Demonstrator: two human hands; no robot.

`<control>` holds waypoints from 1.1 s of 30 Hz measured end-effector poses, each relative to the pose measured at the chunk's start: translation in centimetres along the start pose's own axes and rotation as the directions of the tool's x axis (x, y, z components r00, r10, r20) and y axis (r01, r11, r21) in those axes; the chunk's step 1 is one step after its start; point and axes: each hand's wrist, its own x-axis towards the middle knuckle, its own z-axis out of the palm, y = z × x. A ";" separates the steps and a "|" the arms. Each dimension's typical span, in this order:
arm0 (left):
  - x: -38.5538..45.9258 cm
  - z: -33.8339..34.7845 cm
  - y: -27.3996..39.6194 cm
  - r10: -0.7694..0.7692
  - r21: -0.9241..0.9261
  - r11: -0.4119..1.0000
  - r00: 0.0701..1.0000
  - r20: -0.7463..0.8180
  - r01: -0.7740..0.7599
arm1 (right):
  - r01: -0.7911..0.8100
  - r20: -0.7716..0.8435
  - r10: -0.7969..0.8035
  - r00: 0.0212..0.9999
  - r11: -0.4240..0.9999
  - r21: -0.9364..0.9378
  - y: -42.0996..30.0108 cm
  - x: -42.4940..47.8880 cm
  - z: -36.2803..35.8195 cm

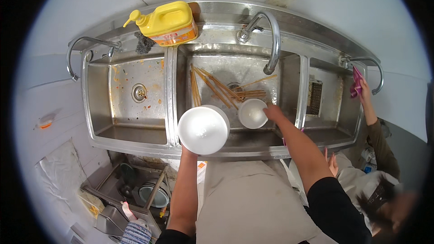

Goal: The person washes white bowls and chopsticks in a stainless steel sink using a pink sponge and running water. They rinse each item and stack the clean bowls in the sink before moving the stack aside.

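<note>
My left hand (189, 151) holds a large white bowl (203, 129) from below, over the front left edge of the middle basin (251, 139); the bowl hides most of its fingers. With my right hand (273, 112) I grip the rim of a smaller white bowl (252, 113) above the same basin. Behind the bowls, several wooden chopsticks (217, 88) lie scattered on the basin floor around the drain, which they partly cover. A curved chrome faucet (276, 40) arches over the basin from the back ledge.
A yellow pump jug (173, 23) stands on the back ledge beside a steel wool scrubber (144, 43). Food scraps dot the left basin (139, 115). In the right basin lies a perforated metal strainer (314, 98). At the right, a co-worker's hand (365, 91) holds a purple cloth (356, 83).
</note>
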 end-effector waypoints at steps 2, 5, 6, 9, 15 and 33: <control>-0.3 -0.7 0.1 0.005 -0.015 1.000 1.000 -0.012 -0.005 | -0.057 0.102 0.056 0.993 0.998 0.008 -0.1 -0.5 0.8; -0.6 -1.7 0.2 0.022 -0.025 0.999 0.999 -0.030 -0.023 | 0.008 0.013 -0.007 1.000 0.999 -0.050 -2.3 -2.0 -1.6; -0.6 -1.7 0.3 0.024 -0.029 0.999 0.999 -0.033 -0.025 | 0.061 -0.030 -0.064 0.998 0.995 -0.078 -2.5 -2.5 -2.4; -0.8 -1.8 0.6 0.035 -0.026 0.999 0.999 -0.038 -0.036 | -0.049 0.059 0.028 0.998 0.917 0.395 -5.6 -3.2 -7.0; -0.5 -1.6 0.9 0.059 0.011 0.998 0.997 -0.039 -0.059 | -0.093 0.119 -0.060 0.991 0.328 0.940 -8.9 -2.5 -11.9; -1.1 3.4 1.2 0.049 0.091 0.995 0.994 -0.098 -0.040 | 0.513 -0.424 -0.408 0.809 0.841 0.169 -19.5 -3.5 -20.5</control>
